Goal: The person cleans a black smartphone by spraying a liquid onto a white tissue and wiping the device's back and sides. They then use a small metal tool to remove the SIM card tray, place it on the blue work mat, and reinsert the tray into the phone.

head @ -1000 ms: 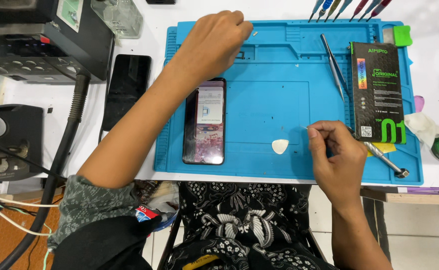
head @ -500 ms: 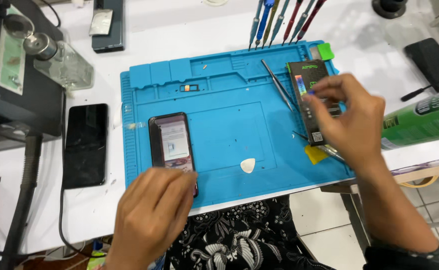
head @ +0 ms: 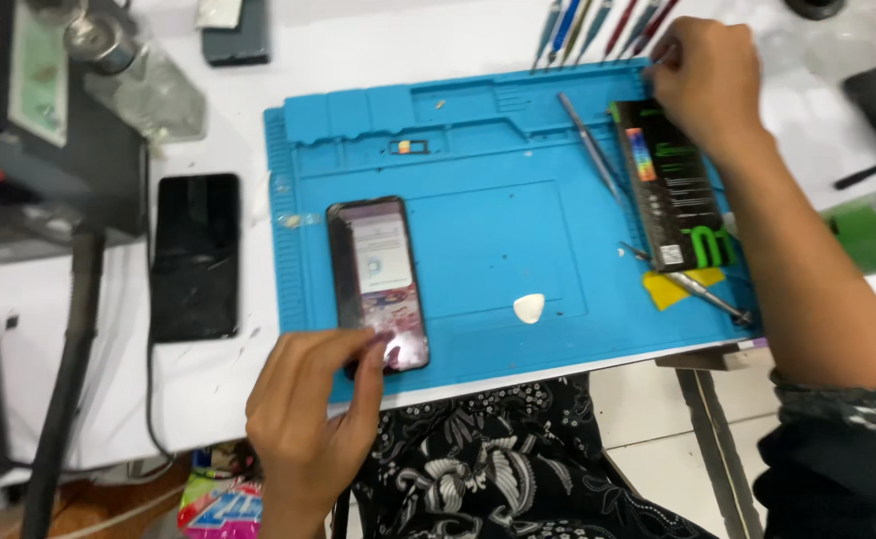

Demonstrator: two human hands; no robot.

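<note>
Head view: left hand [head: 313, 419] fingertips press the lit phone [head: 378, 284] lying on the blue mat [head: 488, 150]; right hand [head: 702, 85] curls, grip unclear, beside the upright black box [head: 669, 185] near the mat's right edge.

A dark phone [head: 194, 257] lies left of the blue mat [head: 478, 140], tweezers [head: 589, 148] on it

Two phones [head: 378, 284] [head: 194, 257], one blue mat [head: 488, 150]

left hand [head: 308, 414] fingers curled, right hand [head: 702, 85] outstretched
</note>
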